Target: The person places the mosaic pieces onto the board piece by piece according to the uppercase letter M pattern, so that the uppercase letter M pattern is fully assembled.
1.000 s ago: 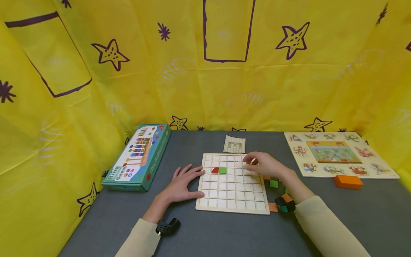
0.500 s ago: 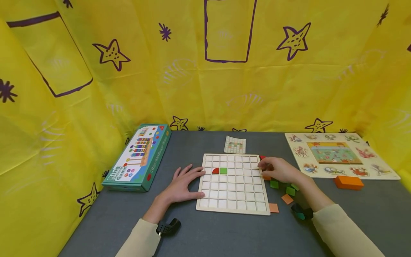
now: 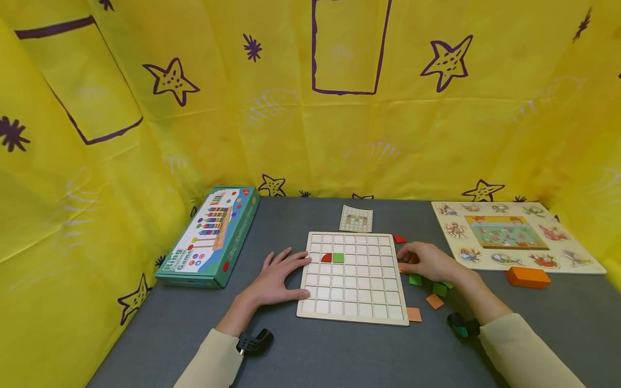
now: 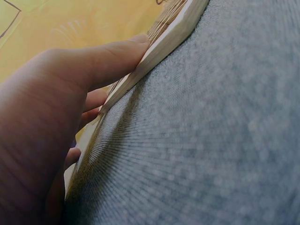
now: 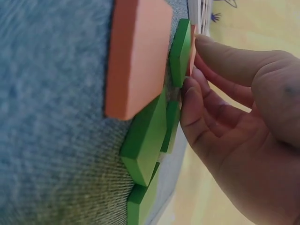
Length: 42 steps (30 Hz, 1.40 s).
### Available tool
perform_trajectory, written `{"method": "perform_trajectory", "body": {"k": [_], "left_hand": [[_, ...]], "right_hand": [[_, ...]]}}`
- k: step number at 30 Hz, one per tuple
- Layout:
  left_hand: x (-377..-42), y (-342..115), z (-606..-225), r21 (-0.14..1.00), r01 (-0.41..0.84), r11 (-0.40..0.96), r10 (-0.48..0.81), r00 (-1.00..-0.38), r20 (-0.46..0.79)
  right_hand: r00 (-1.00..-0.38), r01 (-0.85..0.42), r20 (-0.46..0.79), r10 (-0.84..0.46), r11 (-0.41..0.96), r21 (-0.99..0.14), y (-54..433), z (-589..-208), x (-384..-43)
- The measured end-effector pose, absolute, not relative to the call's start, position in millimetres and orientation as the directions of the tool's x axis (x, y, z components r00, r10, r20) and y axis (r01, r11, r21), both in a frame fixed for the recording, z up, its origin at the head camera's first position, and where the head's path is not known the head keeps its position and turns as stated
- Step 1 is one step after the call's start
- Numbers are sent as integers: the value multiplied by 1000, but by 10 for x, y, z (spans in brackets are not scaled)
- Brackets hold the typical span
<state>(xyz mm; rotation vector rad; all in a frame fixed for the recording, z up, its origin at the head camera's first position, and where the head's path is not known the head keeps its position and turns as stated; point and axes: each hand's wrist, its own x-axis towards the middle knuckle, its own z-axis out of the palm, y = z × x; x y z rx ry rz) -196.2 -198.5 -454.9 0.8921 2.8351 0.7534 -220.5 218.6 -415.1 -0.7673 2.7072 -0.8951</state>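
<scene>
A pale wooden grid board (image 3: 354, 277) lies on the dark table, with a red quarter-round tile (image 3: 327, 258) and a green square tile (image 3: 337, 258) side by side in its cells. My left hand (image 3: 274, 283) rests along the board's left edge, fingers spread and thumb on the rim, as the left wrist view confirms. Just off the right edge, my right hand (image 3: 429, 261) pinches an orange tile (image 5: 191, 54) between thumb and fingers, low at the table. Green tiles (image 5: 145, 140) and a nearer orange tile (image 5: 140, 56) lie around those fingers.
Behind the board lies a small pattern card (image 3: 356, 219). A red tile (image 3: 400, 238) sits by the board's upper right. A boxed ring game (image 3: 208, 237) is at left; a sea-animal puzzle (image 3: 514, 234) and an orange block (image 3: 528, 277) are at right.
My right hand has moved from over the board's upper right, rightward and down to the loose tiles, and taken hold of an orange one. My left hand has stayed at the board's edge.
</scene>
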Motion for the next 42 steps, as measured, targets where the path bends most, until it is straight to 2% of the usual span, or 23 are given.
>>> {"method": "perform_trajectory", "body": {"k": [11, 19, 27, 42], "left_hand": [[-1944, -1973, -4526, 487, 514, 707, 555, -829, 69], [-1950, -1970, -4535, 492, 514, 703, 555, -829, 72], [-1946, -1979, -4543, 484, 516, 707, 552, -830, 79], [-1948, -1977, -4534, 478, 524, 705, 557, -826, 85]], "right_hand": [[-840, -411, -64, -539, 709, -573, 2166, -4113, -2161], [-858, -375, -51, -512, 690, -619, 2219, -4082, -2176], [-865, -396, -10, -502, 694, -602, 2205, -4003, -2229], [-841, -437, 31, -540, 646, -626, 1816, -3969, -2346]]}}
